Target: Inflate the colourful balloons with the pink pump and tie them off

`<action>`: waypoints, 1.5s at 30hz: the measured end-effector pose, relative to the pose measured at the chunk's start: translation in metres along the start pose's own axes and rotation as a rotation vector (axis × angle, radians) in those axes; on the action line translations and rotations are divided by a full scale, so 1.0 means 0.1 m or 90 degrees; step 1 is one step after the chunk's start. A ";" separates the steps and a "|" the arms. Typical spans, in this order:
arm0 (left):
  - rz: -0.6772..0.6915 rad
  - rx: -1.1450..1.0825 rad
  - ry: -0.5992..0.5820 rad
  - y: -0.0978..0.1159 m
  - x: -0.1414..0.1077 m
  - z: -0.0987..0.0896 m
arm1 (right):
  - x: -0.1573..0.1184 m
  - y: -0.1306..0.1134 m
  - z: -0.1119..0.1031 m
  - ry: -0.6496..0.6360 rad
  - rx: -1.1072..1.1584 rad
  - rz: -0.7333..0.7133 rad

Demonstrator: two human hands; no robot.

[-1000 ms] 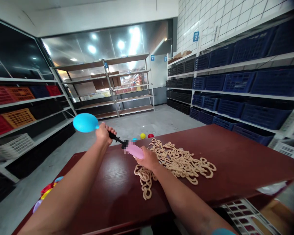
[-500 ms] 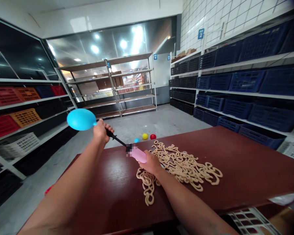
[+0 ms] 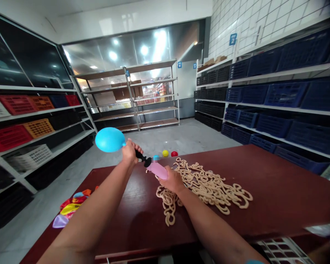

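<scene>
A balloon pump with a pink barrel point(image 3: 158, 171) and black end is held at a slant over the table by both hands. My left hand point(image 3: 130, 152) is closed round its black far end, at the neck of a partly inflated blue balloon point(image 3: 110, 139). The balloon points away to the left. My right hand point(image 3: 172, 179) is wrapped round the near end of the pink barrel. Almost none of the pump's black rod shows between the two parts. Just beside and beneath my right hand lies a tangled heap of beige rope-like loops point(image 3: 209, 187).
The dark red table point(image 3: 280, 183) fills the foreground. Uninflated balloons point(image 3: 71, 209) in several colours lie at its left edge. Beyond the far edge are a yellow ball-like thing point(image 3: 165, 153) and a red one point(image 3: 174, 154). Shelves with blue crates point(image 3: 284, 94) line the right wall.
My left hand and the blue balloon have moved right, closer to my right hand. The pump's rod, long before, has slid in. The view has shifted, so the balloon pile shows.
</scene>
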State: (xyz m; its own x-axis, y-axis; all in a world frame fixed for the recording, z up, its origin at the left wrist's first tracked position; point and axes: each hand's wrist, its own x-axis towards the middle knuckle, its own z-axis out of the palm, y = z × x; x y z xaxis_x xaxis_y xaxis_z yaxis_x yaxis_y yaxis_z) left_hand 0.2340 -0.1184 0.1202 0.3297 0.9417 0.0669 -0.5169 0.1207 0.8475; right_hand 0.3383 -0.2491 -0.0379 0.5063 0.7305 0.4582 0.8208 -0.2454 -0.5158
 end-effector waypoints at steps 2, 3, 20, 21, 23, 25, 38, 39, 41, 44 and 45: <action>0.016 0.002 0.014 0.22 0.08 -0.05 | 0.01 0.00 0.00 0.004 0.009 -0.012; 0.028 0.004 0.017 0.35 0.12 -0.06 | 0.01 0.01 0.00 0.006 0.016 -0.018; 0.027 0.014 -0.020 0.04 0.02 0.09 | 0.00 0.06 0.00 -0.002 -0.007 0.001; 0.018 0.013 -0.020 -0.06 -0.03 0.11 | 0.00 0.06 0.00 -0.001 -0.006 0.003; 0.000 0.007 -0.013 -0.21 -0.13 0.14 | 0.00 0.07 0.01 0.001 0.001 0.006; -0.010 -0.002 -0.006 -0.28 -0.19 0.14 | -0.01 0.06 0.01 0.002 0.009 0.005; 0.073 0.026 -0.004 0.82 0.19 0.01 | 0.02 0.01 0.02 0.032 0.065 -0.025; 0.076 0.029 -0.006 0.88 0.22 0.02 | 0.02 0.02 0.03 0.036 0.063 -0.026; 0.079 0.038 -0.007 0.89 0.26 0.03 | 0.02 0.03 0.06 0.035 0.051 -0.028; 0.067 0.047 0.004 0.67 0.28 0.04 | 0.01 0.06 0.06 0.010 0.023 -0.014; 0.059 0.046 0.009 0.56 0.26 0.04 | 0.01 0.06 0.05 0.004 0.015 -0.007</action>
State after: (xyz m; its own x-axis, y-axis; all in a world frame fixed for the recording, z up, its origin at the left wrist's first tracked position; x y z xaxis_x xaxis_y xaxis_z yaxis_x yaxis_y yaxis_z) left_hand 0.2169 -0.0885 0.1712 0.2719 0.9522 0.1392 -0.4863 0.0112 0.8737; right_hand 0.3425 -0.2464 -0.0445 0.4988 0.7295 0.4680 0.8200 -0.2224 -0.5274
